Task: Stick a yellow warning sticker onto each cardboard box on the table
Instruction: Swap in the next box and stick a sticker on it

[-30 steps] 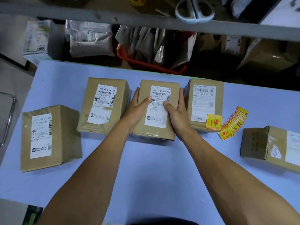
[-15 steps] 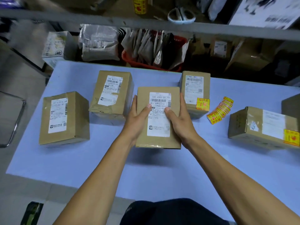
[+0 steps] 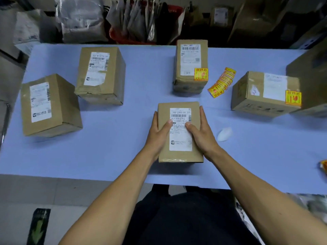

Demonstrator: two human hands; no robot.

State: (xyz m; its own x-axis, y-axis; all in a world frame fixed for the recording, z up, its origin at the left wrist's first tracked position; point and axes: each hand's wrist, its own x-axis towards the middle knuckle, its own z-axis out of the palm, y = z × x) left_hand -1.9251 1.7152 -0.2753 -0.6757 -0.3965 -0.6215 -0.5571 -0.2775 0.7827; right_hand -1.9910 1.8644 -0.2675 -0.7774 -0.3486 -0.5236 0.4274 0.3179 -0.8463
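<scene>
Nearest, the left hand (image 3: 155, 134) and right hand (image 3: 200, 134) clamp a plain brown cardboard box with a white shipping label (image 3: 179, 131) by its sides at the pale blue table (image 3: 115, 138) edge, label up, probably for stickering. Beyond lies the fanned strip of yellow warning stickers (image 3: 222, 82), between two already stickered boxes.

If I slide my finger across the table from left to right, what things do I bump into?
Leftmost box → second box → box held in both hands → box with a yellow sticker → loose strip of stickers → another stickered box.
</scene>
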